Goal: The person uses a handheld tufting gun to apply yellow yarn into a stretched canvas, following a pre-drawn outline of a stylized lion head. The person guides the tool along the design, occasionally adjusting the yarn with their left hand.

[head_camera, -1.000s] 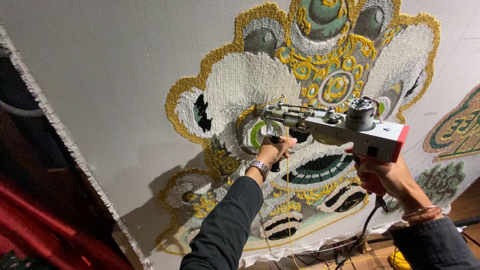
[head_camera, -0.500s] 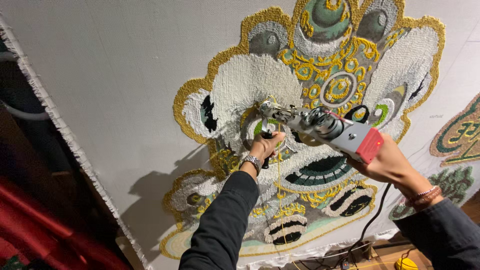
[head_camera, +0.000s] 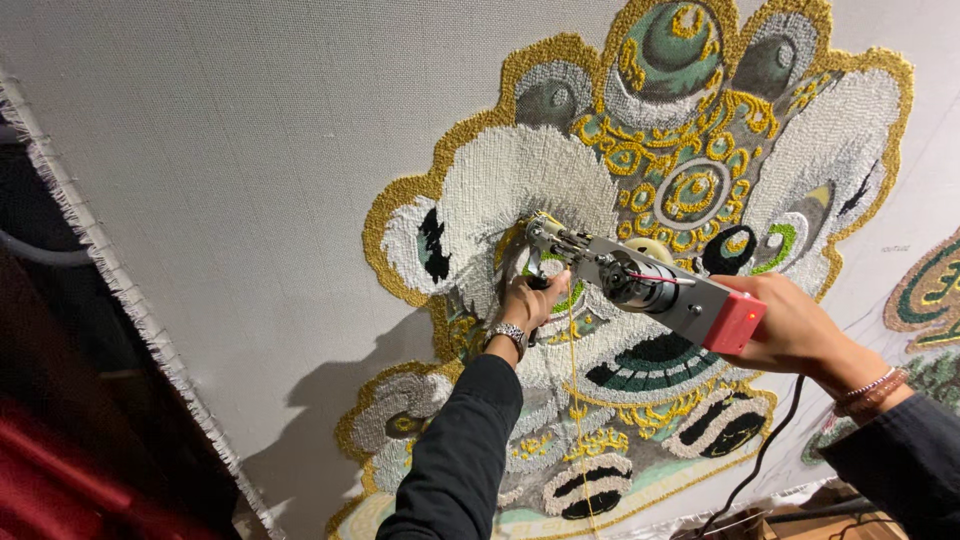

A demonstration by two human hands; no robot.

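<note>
- Against the stretched backing cloth, the tufting gun has its tip pressed beside the design's white patch.
- Left hand grips its front handle; right hand is closed around the rear.
- Most of the mask design looks filled; bare cloth remains around it.

My only view comes from the head camera, tilted and looking close onto the hanging cloth, with both forearms reaching in from the lower edge toward the tufted design ahead.
</note>
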